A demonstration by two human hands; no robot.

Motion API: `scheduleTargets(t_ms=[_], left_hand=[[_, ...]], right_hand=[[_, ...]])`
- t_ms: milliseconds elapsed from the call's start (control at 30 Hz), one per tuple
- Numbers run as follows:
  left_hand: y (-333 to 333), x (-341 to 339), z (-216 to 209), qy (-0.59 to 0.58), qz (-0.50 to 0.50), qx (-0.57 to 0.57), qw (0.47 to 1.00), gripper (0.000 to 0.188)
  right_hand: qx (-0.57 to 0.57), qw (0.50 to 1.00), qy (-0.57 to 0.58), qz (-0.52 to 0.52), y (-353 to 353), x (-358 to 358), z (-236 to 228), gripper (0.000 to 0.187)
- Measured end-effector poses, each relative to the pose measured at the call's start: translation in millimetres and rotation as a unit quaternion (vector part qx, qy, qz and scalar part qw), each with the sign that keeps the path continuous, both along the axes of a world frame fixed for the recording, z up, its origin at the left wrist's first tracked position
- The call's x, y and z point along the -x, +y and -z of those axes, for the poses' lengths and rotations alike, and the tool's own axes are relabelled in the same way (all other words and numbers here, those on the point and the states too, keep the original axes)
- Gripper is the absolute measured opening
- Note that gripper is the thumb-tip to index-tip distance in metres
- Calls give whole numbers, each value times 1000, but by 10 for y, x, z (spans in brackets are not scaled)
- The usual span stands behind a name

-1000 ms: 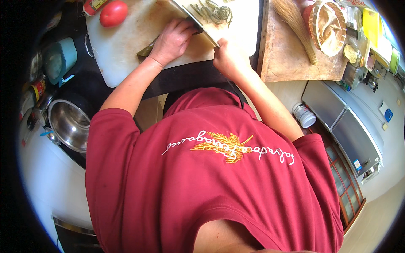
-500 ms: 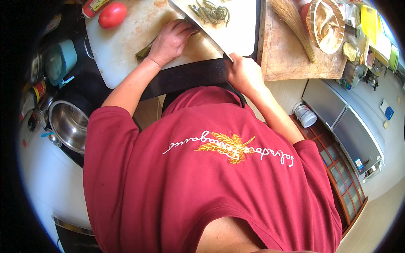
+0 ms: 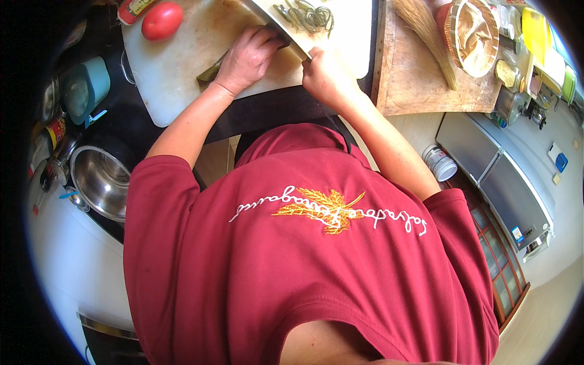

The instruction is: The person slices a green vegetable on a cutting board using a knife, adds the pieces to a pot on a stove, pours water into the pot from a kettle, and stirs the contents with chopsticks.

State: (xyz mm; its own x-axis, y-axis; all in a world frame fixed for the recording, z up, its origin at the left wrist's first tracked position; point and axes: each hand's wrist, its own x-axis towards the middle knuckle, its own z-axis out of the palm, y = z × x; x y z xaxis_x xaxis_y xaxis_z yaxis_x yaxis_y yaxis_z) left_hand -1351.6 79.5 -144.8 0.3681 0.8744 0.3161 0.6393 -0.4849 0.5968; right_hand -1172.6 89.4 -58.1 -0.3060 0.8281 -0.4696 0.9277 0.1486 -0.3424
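Observation:
A white cutting board (image 3: 161,88) lies in front of me. My left hand (image 3: 248,61) is closed over an olive-green, flat-sided vegetable piece (image 3: 208,76), with its fingertips curled beside the knife. Most of that piece is hidden under the hand, so its kind does not show. My right hand (image 3: 330,78) grips the handle of a kitchen knife (image 3: 285,31), whose blade slants up and left close to the left fingertips. Beyond the blade lies a small heap of thin dark-green shreds (image 3: 311,18). At the board's far left rests a red tomato (image 3: 162,21).
A red package (image 3: 132,10) sits beside the tomato. To the right, a wooden board (image 3: 413,79) carries a straw brush (image 3: 429,45) and a cloth-lined basket (image 3: 471,36). A steel pot (image 3: 100,182) and a teal container (image 3: 88,91) stand at left.
My right hand has moved left and slightly away from me with the knife, nearer my left hand. The left hand stays almost where it was on the green piece.

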Motion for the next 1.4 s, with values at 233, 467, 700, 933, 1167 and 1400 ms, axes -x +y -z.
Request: scheduleTargets(t_ms=[233,467,700,933,1167,1400], left_hand=[[-11,-6,-18,-12,-20,-8,1000,21],[-8,-5,-10,-12,-15,-26,999,17],[-13,3,-10,-9,-6,-16,1000,19],[-17,14,50,-18,-11,-10,1000,22],[-77,38,-103,-13,4,-1,1000,28],[-115,52,-20,-35,7,26,999,21]], right_hand=[[44,996,-31,71,-113,-289,-196,21],[33,998,-11,44,-252,-306,-400,18],[73,996,-43,33,-260,-242,-379,19],[4,1000,0,8,-14,36,-17,19],[-17,998,39,54,-51,-165,19,21],[44,998,0,50,-295,-273,-289,21]])
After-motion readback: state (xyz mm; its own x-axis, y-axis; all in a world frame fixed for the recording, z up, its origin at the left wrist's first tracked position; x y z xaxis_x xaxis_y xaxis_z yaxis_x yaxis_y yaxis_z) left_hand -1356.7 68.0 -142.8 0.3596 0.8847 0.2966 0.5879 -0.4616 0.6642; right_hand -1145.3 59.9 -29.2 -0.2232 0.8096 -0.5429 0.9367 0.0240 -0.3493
